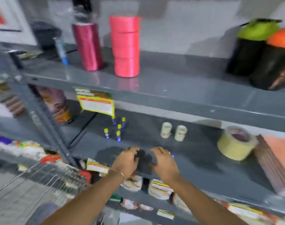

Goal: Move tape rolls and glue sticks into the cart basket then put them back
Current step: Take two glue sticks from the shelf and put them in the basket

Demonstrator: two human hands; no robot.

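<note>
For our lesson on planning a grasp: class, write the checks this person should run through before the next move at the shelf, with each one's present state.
1. Glue sticks upright on the middle shelf: ok.
2. Two small tape rolls standing, apart from each other: ok.
3. Large tape roll within the shelf edge: ok.
4. Left hand free: cannot tell, blurred.
5. Right hand free: cannot tell; something yellow and blue shows past its fingers.
6. Cart basket close at lower left: ok.

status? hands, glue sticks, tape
Left hand and right hand curled over middle shelf, grip unclear. Glue sticks and tape rolls standing behind. Nothing blocking.
</note>
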